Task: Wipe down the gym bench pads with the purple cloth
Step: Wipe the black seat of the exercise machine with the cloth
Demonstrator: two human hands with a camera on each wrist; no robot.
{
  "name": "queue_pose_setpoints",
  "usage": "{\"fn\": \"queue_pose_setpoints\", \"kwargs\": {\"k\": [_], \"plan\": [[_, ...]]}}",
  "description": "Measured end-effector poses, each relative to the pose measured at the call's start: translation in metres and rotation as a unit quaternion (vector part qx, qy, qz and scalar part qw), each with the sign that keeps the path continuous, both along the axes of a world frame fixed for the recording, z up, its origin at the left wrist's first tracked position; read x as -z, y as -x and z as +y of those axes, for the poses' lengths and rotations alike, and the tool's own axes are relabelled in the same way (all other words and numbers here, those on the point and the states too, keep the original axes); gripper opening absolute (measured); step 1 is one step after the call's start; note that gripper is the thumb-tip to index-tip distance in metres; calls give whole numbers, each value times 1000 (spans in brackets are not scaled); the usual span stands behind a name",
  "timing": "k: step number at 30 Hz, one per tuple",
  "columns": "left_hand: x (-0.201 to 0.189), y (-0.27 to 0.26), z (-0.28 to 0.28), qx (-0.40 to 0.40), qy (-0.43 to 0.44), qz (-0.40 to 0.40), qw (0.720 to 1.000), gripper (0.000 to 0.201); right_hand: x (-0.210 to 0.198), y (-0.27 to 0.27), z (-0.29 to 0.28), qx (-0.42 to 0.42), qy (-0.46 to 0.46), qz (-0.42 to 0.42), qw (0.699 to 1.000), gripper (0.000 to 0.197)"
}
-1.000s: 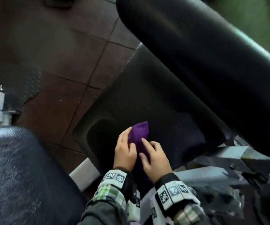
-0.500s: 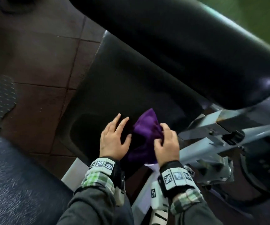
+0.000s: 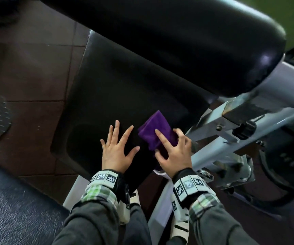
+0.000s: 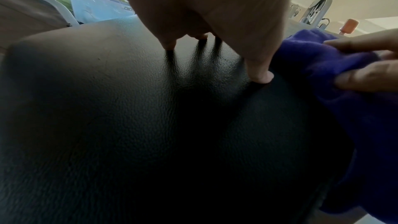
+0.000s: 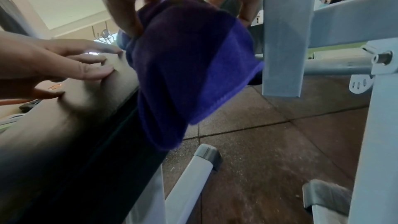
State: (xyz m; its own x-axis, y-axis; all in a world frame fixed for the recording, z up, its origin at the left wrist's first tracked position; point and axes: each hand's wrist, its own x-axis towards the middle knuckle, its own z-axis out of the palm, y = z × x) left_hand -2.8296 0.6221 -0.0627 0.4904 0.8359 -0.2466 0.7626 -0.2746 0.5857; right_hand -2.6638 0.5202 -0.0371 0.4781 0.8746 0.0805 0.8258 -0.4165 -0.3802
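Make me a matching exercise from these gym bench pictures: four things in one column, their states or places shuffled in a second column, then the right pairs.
Things:
1. left hand
2. right hand
3. purple cloth
4. round upper pad

States:
A. bunched at the flat seat pad's right edge
B. grips the cloth
C. fingers spread flat on the seat pad
D. angled above the seat pad, untouched by either hand

Pairs: 1-C, 2-B, 3-A, 4-D
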Motion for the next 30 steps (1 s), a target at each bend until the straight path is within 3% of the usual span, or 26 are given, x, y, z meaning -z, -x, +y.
{"fn": "queue_pose_setpoints", "kwargs": {"k": [4,7,13,17,21,25,28,30], "plan": [[-2,-1,1,-1,12,5,1000,76,6,8,-1,52,-33,83,995,66],[-1,0,1,1,18,5,1000,75,13,17,-3,148,-90,167,971,63],[1,0,0,-3,18,-11,1000,74,-4,-14,28,288,-202,204,913,68],[3,0,0,-6,17,-20,1000,73,-9,-19,41,299,-146,231,914,67],[3,0,0,-3,17,-20,1000,73,7,4,25,292,-169,244,909,64],[3,1,1,-1,9,-15,1000,74,24,60,-3,315,-133,412,845,62],[1,4,3,5,13,-19,1000,76,32,84,-19,292,-83,459,835,65],[1,7,5,11,21,-25,999,79,28,74,-17,301,-98,456,832,67]]}}
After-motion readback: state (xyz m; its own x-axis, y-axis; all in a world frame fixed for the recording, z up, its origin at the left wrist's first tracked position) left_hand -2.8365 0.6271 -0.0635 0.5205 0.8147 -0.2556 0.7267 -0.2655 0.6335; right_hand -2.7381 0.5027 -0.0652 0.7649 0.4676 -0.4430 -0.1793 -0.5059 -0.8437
